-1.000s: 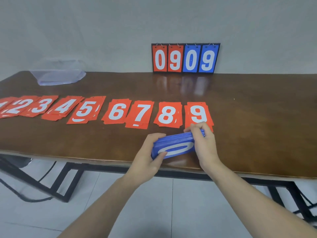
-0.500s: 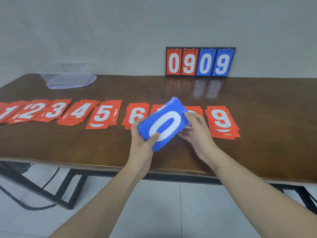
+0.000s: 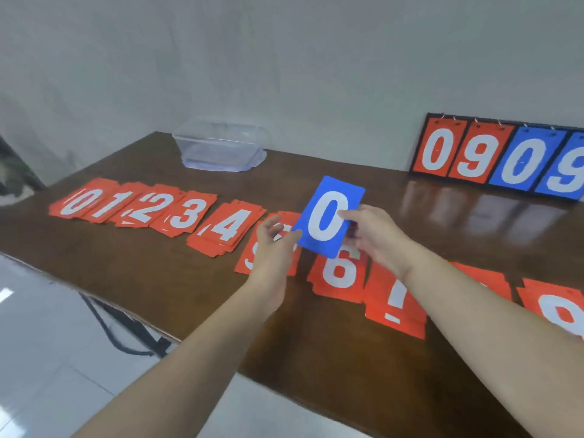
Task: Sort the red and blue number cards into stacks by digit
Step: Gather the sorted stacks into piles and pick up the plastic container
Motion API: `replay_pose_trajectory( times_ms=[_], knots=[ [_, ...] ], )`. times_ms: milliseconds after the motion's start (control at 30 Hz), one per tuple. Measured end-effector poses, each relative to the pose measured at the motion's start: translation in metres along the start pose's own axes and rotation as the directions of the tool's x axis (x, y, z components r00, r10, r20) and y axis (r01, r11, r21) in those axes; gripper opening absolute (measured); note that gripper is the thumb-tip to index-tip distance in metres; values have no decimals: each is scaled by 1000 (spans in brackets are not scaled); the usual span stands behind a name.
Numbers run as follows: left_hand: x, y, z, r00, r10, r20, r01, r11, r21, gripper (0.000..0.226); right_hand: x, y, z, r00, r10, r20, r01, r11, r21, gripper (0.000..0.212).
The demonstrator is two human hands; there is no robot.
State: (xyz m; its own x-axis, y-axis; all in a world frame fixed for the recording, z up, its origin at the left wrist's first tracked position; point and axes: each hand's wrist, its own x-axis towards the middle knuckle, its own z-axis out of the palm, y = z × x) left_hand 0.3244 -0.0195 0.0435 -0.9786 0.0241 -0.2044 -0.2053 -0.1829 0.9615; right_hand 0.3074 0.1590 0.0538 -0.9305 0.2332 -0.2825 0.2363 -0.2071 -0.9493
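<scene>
The right hand (image 3: 376, 235) pinches a blue 0 card (image 3: 328, 216) above the red 5 and 6 stacks, mid-tabletop; whether more blue cards lie behind it, I cannot tell. The left hand (image 3: 275, 245), fingers relaxed, touches its lower corner. Judged step: placing this blue 0. Next, carry it to the red 0 stack (image 3: 77, 202) at the row's far-left end.

Plain room; bare wall (image 3: 284, 58), wooden table (image 3: 347, 374)
</scene>
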Motion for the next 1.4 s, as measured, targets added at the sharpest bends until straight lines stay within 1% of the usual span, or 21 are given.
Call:
replay_pose_trajectory(
  times_ms=[133,233,333,367,400,433,467,500,533,567,633,733,800,867,900,967,1033,1167,1233,1300,1400],
  knots=[
    [41,20,-15,997,23,-70,-15,994,104,23,78,-26,6,999,35,20,-33,996,-83,20],
    [66,28,-22,994,35,-105,-17,985,172,20,124,-35,9,999,37,25,-32,982,-185,14],
    [88,32,-27,990,30,-140,-2,981,194,22,158,-29,9,999,-1,-43,-13,947,-322,16],
    [94,33,-29,988,34,-151,-4,981,196,22,164,-26,9,998,-19,-66,-8,920,-392,17],
    [100,35,-31,986,42,-159,-9,979,204,22,168,-22,8,996,-41,-81,-2,881,-472,20],
    [107,36,-33,984,54,-170,-16,976,218,23,172,-20,7,994,-57,-96,-8,821,-571,28],
    [113,38,-37,981,65,-182,-21,971,237,23,175,-17,5,991,-74,-115,-25,729,-684,41],
    [120,39,-40,979,76,-189,-27,968,250,22,175,-16,4,986,-97,-134,-47,613,-789,54],
    [126,40,-45,978,86,-191,-33,964,263,22,174,-15,5,978,-137,-155,-61,523,-850,65],
    [133,41,-50,976,96,-194,-41,962,270,22,171,-14,8,967,-194,-167,-54,482,-875,71],
    [144,42,-61,974,104,-203,-45,960,277,21,164,-14,19,935,-319,-154,14,469,-883,69],
    [159,46,-87,968,99,-231,-34,962,270,20,157,-11,52,894,-445,-54,184,474,-861,48],
    [170,51,-112,964,105,-245,-43,968,246,20,154,-7,90,874,-484,51,300,454,-839,36],
    [181,57,-146,957,124,-264,-53,964,260,19,153,-1,136,858,-493,142,379,423,-823,31],
    [186,60,-165,949,135,-284,-53,959,279,18,153,2,161,855,-486,180,407,415,-813,31],
    [192,68,-202,931,164,-328,-61,951,302,15,153,10,206,857,-451,249,457,441,-772,33],
    [197,80,-248,905,195,-378,-70,945,321,16,155,16,261,843,-418,338,513,440,-737,35],
    [202,95,-339,852,187,-489,-38,954,299,20,156,31,367,807,-354,473,590,425,-687,36],
    [203,99,-379,812,181,-554,-25,961,277,19,159,41,413,788,-278,549,615,377,-693,37],
    [203,102,-412,768,178,-615,-14,965,262,17,164,50,455,757,-216,617,652,302,-695,35],
    [199,99,-454,697,198,-689,-11,964,266,12,173,58,508,722,-168,671,691,209,-692,38]
  ],
)
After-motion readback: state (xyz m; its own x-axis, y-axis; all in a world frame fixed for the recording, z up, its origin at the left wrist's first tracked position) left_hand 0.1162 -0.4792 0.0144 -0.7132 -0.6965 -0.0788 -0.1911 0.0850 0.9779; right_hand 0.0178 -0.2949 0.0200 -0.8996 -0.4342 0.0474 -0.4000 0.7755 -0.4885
